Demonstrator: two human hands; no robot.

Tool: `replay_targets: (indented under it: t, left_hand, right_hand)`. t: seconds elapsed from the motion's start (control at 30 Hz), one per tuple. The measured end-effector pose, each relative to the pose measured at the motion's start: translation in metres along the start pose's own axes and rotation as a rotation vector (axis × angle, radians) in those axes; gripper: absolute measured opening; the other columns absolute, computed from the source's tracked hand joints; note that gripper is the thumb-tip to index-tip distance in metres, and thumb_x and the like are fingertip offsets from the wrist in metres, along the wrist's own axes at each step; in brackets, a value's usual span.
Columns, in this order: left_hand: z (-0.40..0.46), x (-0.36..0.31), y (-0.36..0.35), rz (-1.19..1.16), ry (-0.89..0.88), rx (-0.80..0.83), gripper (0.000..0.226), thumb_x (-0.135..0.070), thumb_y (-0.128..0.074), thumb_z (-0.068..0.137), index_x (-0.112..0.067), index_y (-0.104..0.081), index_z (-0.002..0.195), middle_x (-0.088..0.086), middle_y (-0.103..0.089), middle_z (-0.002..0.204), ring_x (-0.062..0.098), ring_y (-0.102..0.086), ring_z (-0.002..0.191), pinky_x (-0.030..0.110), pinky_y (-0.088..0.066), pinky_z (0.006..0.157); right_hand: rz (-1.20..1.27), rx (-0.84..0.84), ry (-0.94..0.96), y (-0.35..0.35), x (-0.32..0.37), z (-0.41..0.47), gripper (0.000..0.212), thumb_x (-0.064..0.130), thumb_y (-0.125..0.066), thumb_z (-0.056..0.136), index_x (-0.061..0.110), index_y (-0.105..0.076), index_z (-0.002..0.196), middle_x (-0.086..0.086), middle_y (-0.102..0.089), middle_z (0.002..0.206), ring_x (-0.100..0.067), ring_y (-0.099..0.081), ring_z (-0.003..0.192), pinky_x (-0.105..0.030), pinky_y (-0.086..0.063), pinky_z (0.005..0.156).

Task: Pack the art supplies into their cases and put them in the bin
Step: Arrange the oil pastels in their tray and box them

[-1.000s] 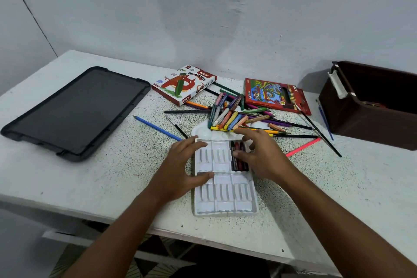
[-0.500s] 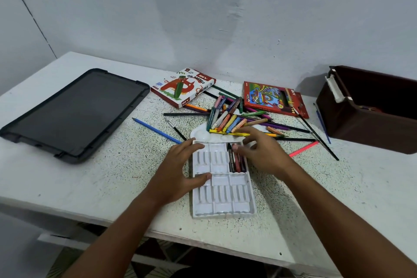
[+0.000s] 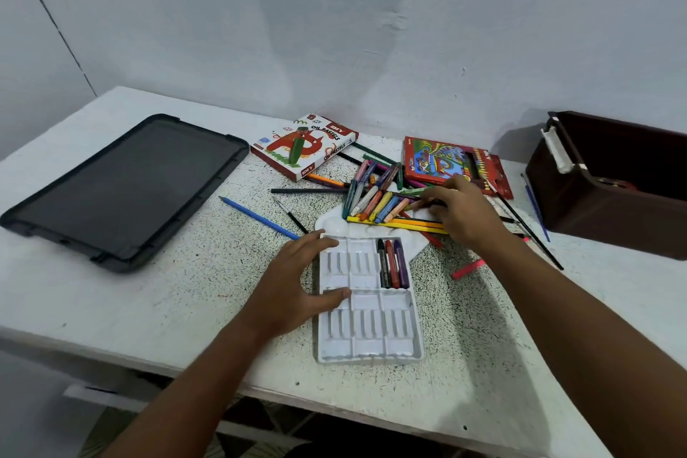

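A white plastic crayon tray lies on the table near the front edge. Three crayons, black, red and purple, sit in its top right slots. My left hand rests on the tray's left side, thumb and fingers spread flat. My right hand reaches over the loose pile of crayons, with its fingertips on a crayon at the pile's right end. The oil pastels box and a red pencil case lie behind the pile. The dark brown bin stands at the right.
A black lid lies flat on the left of the white table. A blue pencil, thin brushes and a pink crayon are scattered around. A white palette pokes out under the tray's far end.
My right hand left the tray and moved up and right to the crayon pile. The three crayons now show uncovered in the tray. My left hand has stayed put.
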State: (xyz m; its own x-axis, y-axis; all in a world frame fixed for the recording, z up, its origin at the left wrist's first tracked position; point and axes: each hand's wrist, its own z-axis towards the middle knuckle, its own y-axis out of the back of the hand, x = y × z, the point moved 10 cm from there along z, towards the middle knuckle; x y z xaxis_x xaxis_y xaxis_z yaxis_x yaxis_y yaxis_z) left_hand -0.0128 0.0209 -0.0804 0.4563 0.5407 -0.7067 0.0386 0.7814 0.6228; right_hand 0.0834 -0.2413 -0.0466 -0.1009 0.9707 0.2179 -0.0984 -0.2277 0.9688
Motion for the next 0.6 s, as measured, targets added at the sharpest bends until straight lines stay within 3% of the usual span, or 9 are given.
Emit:
replay_targets:
  t: [0.1,0.2,0.33,0.43,0.6]
  left_hand:
    - [0.0,-0.001,0.0,-0.005,-0.002,-0.001,0.074,-0.06,-0.069,0.066,-0.028,-0.053,0.13,-0.012,-0.043,0.138,0.005,-0.04,0.129,0.018,-0.028,0.103]
    - [0.001,0.0,0.001,-0.022,-0.001,-0.003,0.073,-0.059,-0.07,0.066,-0.027,-0.054,0.13,-0.01,-0.044,0.138,0.008,-0.041,0.13,0.024,-0.033,0.104]
    - [0.001,-0.001,0.001,-0.033,-0.001,-0.002,0.073,-0.059,-0.07,0.066,-0.028,-0.053,0.129,-0.011,-0.044,0.138,0.009,-0.042,0.129,0.027,-0.036,0.103]
    - [0.001,0.0,0.0,-0.04,0.007,0.007,0.073,-0.059,-0.071,0.065,-0.028,-0.053,0.13,-0.009,-0.045,0.138,0.01,-0.042,0.13,0.031,-0.037,0.105]
    - [0.0,0.002,0.0,-0.045,0.026,0.018,0.075,-0.06,-0.07,0.065,-0.028,-0.053,0.13,-0.01,-0.044,0.139,0.009,-0.041,0.131,0.033,-0.037,0.106]
  right_hand:
    - [-0.08,-0.023,0.055,0.003,0.006,0.003,0.025,0.021,-0.058,0.093,0.02,-0.066,0.116,-0.01,-0.052,0.124,-0.033,-0.041,0.119,-0.046,-0.046,0.09]
    - [-0.13,0.028,0.103,-0.004,0.013,0.003,0.029,0.023,-0.054,0.095,0.023,-0.06,0.123,-0.005,-0.055,0.126,-0.033,-0.041,0.115,-0.044,-0.046,0.086]
    - [-0.097,0.057,0.092,-0.006,0.016,0.004,0.034,0.038,-0.056,0.093,0.027,-0.061,0.125,-0.005,-0.056,0.115,-0.033,-0.041,0.112,-0.043,-0.046,0.084]
    - [-0.139,0.072,0.077,-0.005,0.014,0.007,0.03,0.03,-0.054,0.096,0.024,-0.062,0.124,-0.007,-0.053,0.111,-0.032,-0.041,0.111,-0.042,-0.044,0.086]
    - [-0.216,0.062,0.026,0.01,0.009,0.006,0.026,0.021,-0.049,0.097,0.014,-0.06,0.119,-0.011,-0.055,0.12,-0.03,-0.04,0.116,-0.041,-0.041,0.09]
